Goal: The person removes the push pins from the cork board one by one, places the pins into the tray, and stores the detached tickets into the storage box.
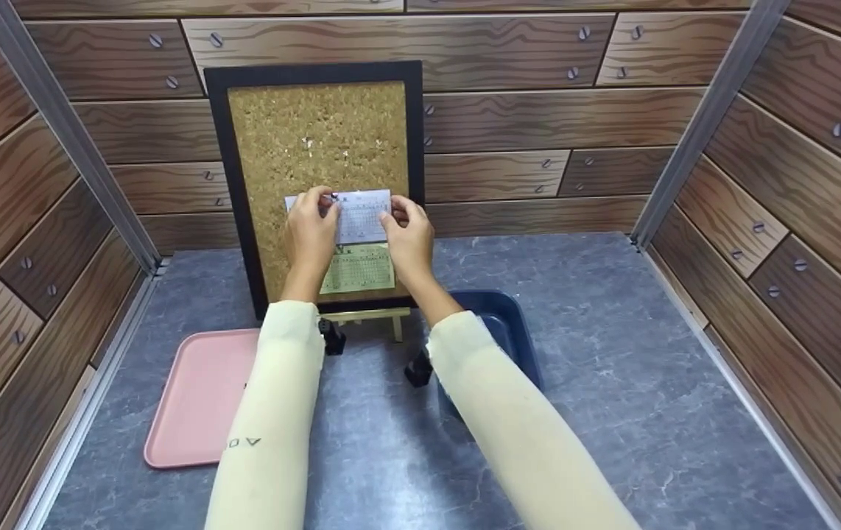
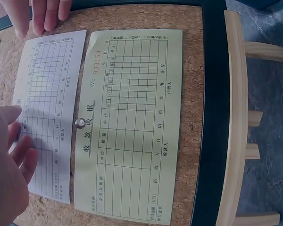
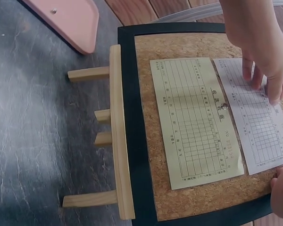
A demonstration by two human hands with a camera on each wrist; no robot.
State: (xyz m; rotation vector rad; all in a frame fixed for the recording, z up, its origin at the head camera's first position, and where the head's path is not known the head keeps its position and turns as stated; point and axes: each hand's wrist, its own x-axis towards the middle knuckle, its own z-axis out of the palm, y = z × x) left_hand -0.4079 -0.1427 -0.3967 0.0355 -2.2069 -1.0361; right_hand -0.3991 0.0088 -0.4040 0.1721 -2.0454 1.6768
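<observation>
Corkboard: one (image 1: 317, 162), dark-framed, on one wooden stand (image 2: 232, 117).
Paper slips: two; the white slip (image 1: 363, 217) lies against the lower corkboard, just above the green slip (image 1: 358, 269).
Left hand (image 1: 311, 232): at the white slip's upper edge, thumb and bent fingers close together; cannot tell whether they pinch anything.
Right hand (image 1: 412, 235): part-curled, touching the white slip's right edge; a firm grip cannot be told.
Containers: one pink tray (image 1: 192, 397) left-front of the corkboard, one blue basin (image 1: 527, 331) right-front.
Pins: two clear; wrist views show one pin (image 2: 80, 123) on the green slip; right wrist view alone clearly shows another in the tray.
</observation>
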